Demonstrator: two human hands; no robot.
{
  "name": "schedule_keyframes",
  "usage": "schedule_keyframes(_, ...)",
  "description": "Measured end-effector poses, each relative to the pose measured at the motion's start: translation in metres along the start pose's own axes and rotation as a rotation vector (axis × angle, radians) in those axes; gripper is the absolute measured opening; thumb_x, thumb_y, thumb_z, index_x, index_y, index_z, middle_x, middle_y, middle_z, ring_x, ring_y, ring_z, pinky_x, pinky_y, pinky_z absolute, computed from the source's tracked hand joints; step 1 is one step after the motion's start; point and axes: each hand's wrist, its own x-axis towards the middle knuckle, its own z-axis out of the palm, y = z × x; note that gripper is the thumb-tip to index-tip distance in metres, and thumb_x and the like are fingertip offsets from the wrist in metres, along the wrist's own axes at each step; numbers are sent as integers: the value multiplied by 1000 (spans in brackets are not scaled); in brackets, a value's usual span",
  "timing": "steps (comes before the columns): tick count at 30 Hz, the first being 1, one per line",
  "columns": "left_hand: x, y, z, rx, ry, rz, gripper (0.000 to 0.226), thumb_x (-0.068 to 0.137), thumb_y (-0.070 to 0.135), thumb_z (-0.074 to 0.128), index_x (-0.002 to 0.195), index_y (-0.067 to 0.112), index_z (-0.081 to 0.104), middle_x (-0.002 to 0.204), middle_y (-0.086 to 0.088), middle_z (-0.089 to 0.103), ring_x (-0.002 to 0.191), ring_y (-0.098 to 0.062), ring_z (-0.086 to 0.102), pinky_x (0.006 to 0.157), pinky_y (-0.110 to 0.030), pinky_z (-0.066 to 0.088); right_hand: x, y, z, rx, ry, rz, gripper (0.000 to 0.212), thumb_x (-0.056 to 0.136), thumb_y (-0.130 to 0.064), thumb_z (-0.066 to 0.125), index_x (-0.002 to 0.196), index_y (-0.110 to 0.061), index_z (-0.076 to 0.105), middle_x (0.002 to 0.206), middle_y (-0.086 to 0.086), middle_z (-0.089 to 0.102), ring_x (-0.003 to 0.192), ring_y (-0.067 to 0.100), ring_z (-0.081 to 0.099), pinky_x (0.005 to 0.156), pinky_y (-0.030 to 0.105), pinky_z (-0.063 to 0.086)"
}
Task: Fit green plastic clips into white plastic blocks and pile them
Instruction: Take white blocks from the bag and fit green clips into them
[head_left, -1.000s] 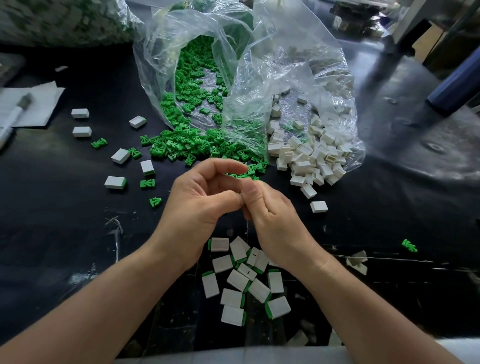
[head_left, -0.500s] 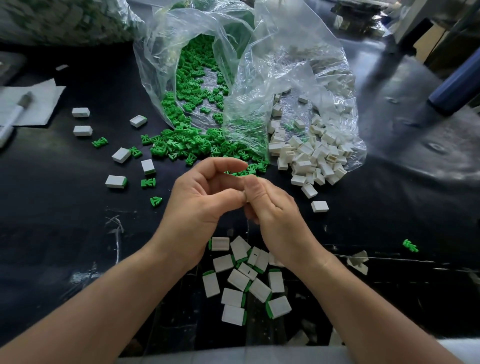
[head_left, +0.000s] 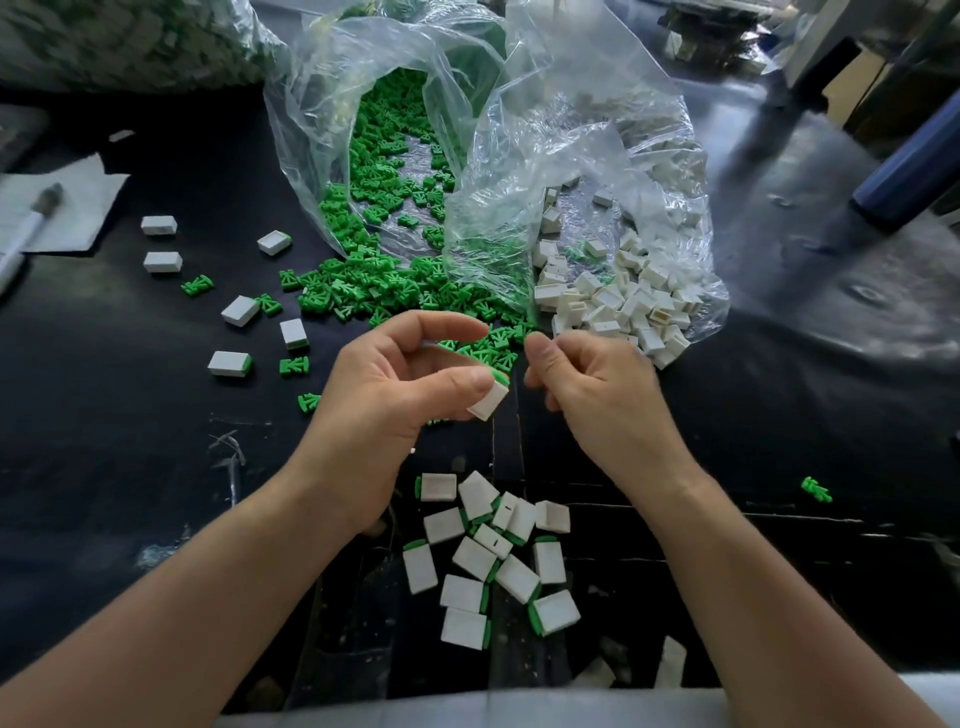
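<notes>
While the left hand (head_left: 395, 395) pinches one white block (head_left: 487, 402) between thumb and fingertips — green clip (head_left: 500, 375) showing at its top edge — the right hand (head_left: 592, 389) sits just beside it, not touching, fingers curled in with nothing visible in them. Both hover above the black table (head_left: 130, 441). Near the body lies the pile of fitted blocks (head_left: 493, 561), most with green at one edge. Loose green clips (head_left: 363, 291) spill from a clear bag (head_left: 332, 104); a second bag (head_left: 597, 130) to its right holds empty white blocks (head_left: 613, 306). Stray blocks (head_left: 228, 362) lie on the left — one stray clip (head_left: 815, 489) far right. Paper (head_left: 62, 208) and a pen (head_left: 31, 228) at the left edge.
</notes>
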Motion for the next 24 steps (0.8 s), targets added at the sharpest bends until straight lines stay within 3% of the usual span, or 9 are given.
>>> schedule_keyframes(5,-11,5,7,61,-291,-15,22,62,8,70,80,19,73,69,-5,70,61,-8,65,55,-15,49,10,12,-11,-274,150,-62,6,84,-28,65,83,-22,66,80,-4,55,77,13,52,71,25,37)
schedule_keyframes(11,-4,2,4,36,-98,3,12,67,20,65,77,21,71,69,-4,70,68,-10,67,57,-18,51,18,23,-23,-481,180,30,30,79,-29,70,107,-19,66,97,-4,43,99,17,49,82,23,34)
schedule_keyframes(15,-2,1,2,24,-45,-25,9,67,21,66,76,20,70,65,-2,69,67,-11,67,54,-18,50,19,24,-22,-580,113,74,36,80,-29,68,114,-19,62,113,4,49,116,22,41,95,29,32)
schedule_keyframes(18,-3,2,2,29,-49,-28,16,65,22,75,79,17,68,65,-2,69,66,-11,67,54,-17,50,19,25,-21,-622,104,80,32,83,-22,65,115,-19,60,118,7,49,118,23,40,97,30,31)
schedule_keyframes(24,-2,1,3,48,-23,-49,25,59,27,65,80,14,67,63,-2,69,64,-9,67,54,-17,50,21,26,-21,-649,80,71,20,84,-9,60,103,-18,61,112,7,56,110,25,46,96,34,34)
